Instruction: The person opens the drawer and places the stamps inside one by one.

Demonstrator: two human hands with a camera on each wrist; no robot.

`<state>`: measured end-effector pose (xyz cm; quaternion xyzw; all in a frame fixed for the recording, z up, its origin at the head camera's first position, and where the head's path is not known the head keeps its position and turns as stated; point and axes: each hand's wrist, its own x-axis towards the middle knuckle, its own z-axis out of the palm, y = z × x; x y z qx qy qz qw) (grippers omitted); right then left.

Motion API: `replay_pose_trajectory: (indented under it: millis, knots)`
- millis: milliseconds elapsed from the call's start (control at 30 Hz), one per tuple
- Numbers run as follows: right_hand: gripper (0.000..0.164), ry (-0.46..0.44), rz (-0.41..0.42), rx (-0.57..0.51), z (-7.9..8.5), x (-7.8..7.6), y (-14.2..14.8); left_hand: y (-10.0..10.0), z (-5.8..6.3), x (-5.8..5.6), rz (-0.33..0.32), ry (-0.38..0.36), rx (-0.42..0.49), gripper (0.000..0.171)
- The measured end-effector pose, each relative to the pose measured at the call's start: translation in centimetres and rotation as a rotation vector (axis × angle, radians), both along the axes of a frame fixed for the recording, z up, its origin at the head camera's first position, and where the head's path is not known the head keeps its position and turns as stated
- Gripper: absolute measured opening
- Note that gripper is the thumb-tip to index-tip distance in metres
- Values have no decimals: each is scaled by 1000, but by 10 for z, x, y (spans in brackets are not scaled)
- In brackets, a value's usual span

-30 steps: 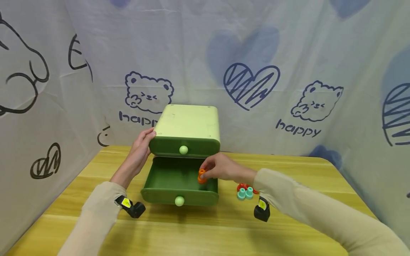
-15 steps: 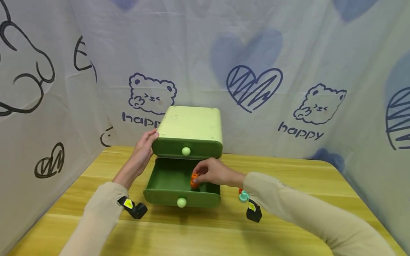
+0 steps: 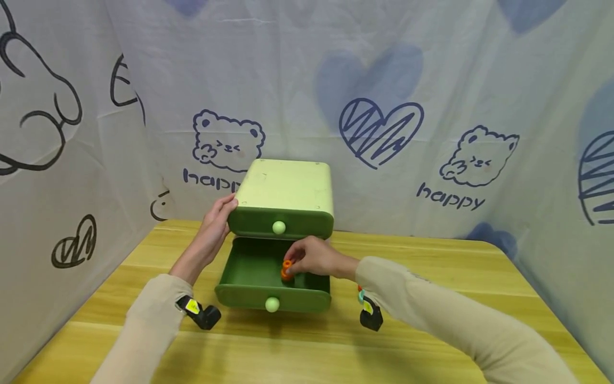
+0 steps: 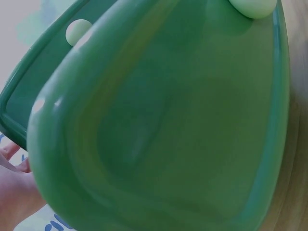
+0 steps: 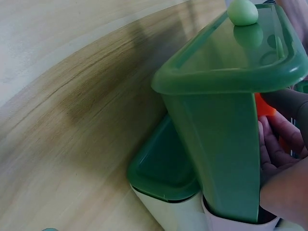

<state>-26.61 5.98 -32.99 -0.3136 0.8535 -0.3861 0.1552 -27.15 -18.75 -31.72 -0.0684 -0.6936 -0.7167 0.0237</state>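
A small cabinet has a pale yellow-green top (image 3: 288, 184) and green drawers with round knobs. Its upper drawer (image 3: 256, 221) is closed, while the drawer below (image 3: 244, 295) is pulled out. Against the cabinet's left side rests my left hand (image 3: 213, 223), its fingers extended along the wall. Inside the pulled-out drawer, my right hand (image 3: 314, 257) pinches a small orange stepped piece (image 3: 287, 271) with a hollow round top. That orange piece (image 5: 264, 105) is partly hidden by the drawer wall and fingers in the right wrist view.
A teal piece (image 3: 361, 296) and a bit of a red piece (image 3: 360, 287) show beside the right sleeve on the wooden table (image 3: 412, 341). Another closed green drawer (image 5: 163, 166) appears in the right wrist view. A printed cloth (image 3: 374, 192) hangs behind the table.
My right hand has moved left and slightly lower in the drawer with the orange piece. The sleeve now covers most of the teal and red pieces. My left hand stays at the cabinet's side.
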Motion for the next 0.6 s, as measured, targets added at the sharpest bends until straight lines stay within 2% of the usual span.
replay_pose_trajectory:
  millis: [600]
  knots:
    - [18, 22, 16, -7, 1, 2, 4, 0, -1, -1, -2, -7, -2, 63]
